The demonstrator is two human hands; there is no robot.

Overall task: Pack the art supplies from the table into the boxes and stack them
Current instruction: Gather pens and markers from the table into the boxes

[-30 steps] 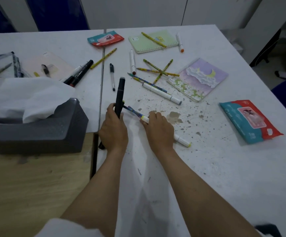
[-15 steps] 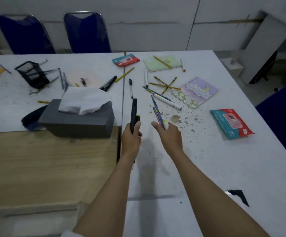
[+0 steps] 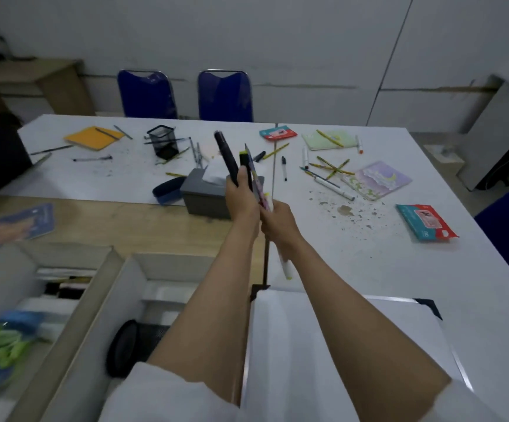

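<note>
Your left hand (image 3: pixel 241 199) grips black markers (image 3: pixel 227 158); your right hand (image 3: pixel 279 222) grips pencils (image 3: pixel 254 175). The near box (image 3: pixel 116 300) holds a black cup (image 3: pixel 131 345).

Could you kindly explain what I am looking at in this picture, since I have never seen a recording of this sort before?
There is no machine here: a person wears a camera on the head, so the single view looks down along their own arms. The left hand grips a black marker and a yellow-tipped one. The right hand holds a white marker and some patterned pencils. On the white table lie loose pencils, notebooks, a wet-wipe pack, a grey tissue box and a mesh pen cup. Open cardboard boxes wait near the person, at lower left.
</note>
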